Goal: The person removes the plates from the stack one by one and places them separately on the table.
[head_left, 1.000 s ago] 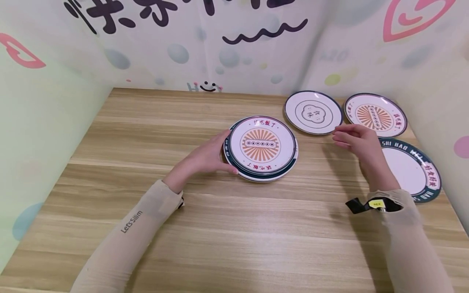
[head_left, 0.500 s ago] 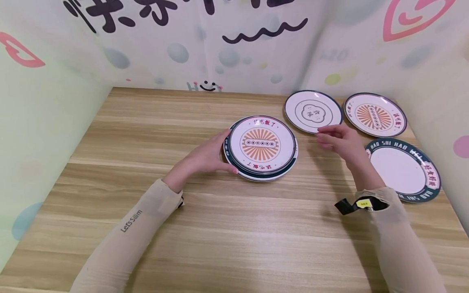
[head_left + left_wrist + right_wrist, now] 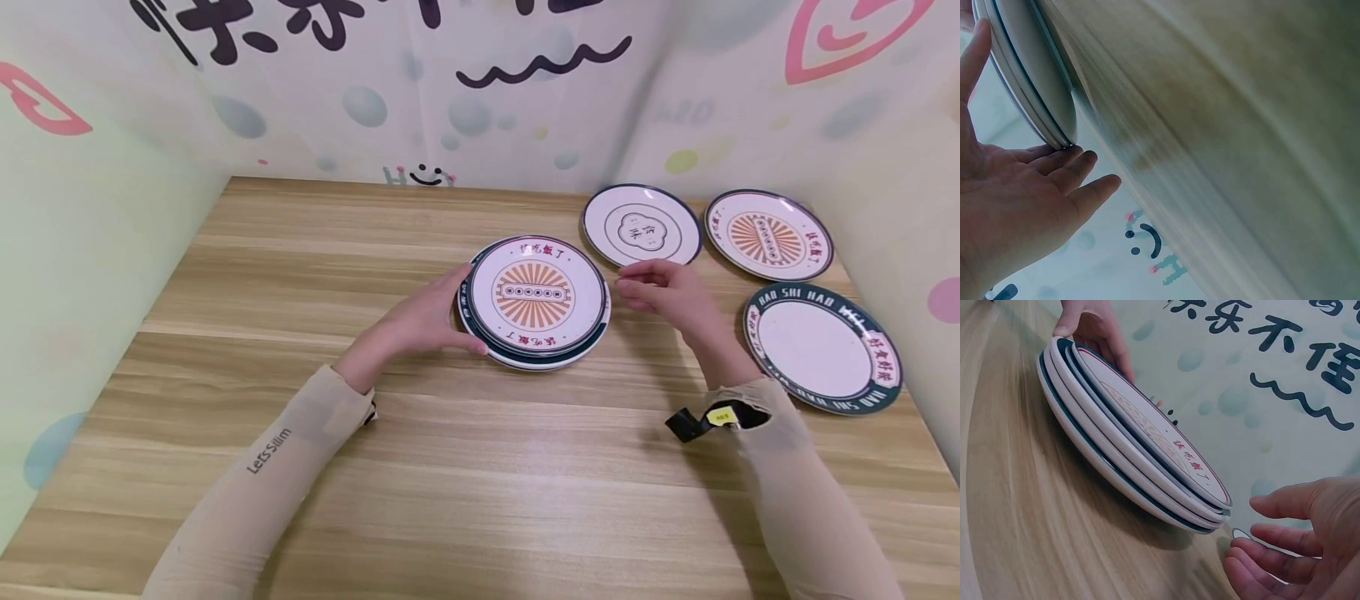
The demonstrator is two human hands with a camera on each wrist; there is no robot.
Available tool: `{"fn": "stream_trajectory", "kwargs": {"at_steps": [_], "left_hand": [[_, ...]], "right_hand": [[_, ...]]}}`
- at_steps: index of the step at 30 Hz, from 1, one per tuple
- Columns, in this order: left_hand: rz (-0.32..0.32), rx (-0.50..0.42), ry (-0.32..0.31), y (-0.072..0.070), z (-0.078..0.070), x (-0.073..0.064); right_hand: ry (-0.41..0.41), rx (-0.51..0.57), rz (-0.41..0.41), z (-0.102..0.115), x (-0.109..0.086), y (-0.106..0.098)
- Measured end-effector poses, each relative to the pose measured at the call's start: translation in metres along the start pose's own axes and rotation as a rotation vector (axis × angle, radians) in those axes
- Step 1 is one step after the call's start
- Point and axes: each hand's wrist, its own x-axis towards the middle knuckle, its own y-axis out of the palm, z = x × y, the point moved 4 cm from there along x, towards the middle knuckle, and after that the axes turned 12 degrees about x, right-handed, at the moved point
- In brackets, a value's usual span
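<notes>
White plates piled, two hands beside them

Several white round plates with dark green bands sit in a stack (image 3: 534,302) around the middle of the wood-grain table (image 3: 450,483), an orange sunburst and red characters bright on top! On its left edge, the left hand (image 3: 423,315): thumb at the near side, fingers at the far side, spread wide around the rim, touching rather than clenched. Across from it, the right hand (image 3: 667,293), fingers loosely bent, thumb parted from them, holding nothing, just beside the stack with a gap showing in the right wrist view. Behind that hand lies a white plate with a black scalloped emblem (image 3: 642,221); to its right, a white sunburst plate (image 3: 769,235), and nearer, a white plate with a broad green lettered rim (image 3: 823,346).
</notes>
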Motion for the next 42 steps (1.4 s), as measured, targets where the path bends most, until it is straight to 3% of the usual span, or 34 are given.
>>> {"fn": "stream_trajectory", "kwargs": {"at_steps": [16, 32, 37, 42], "left_hand": [[-0.006, -0.003, 0.005, 0.0, 0.0, 0.001], [-0.008, 0.017, -0.004, 0.0, 0.0, 0.002], [-0.002, 0.021, -0.013, 0.0, 0.0, 0.001], [0.0, 0.015, -0.009, 0.001, 0.001, 0.002]], "right_hand": [[0.048, -0.169, 0.034, -0.004, 0.014, 0.02], [-0.016, -0.264, 0.004, 0.006, 0.014, 0.022], [-0.029, -0.222, -0.015, 0.008, 0.014, 0.02], [0.024, -0.07, -0.021, 0.006, 0.012, 0.013]]}}
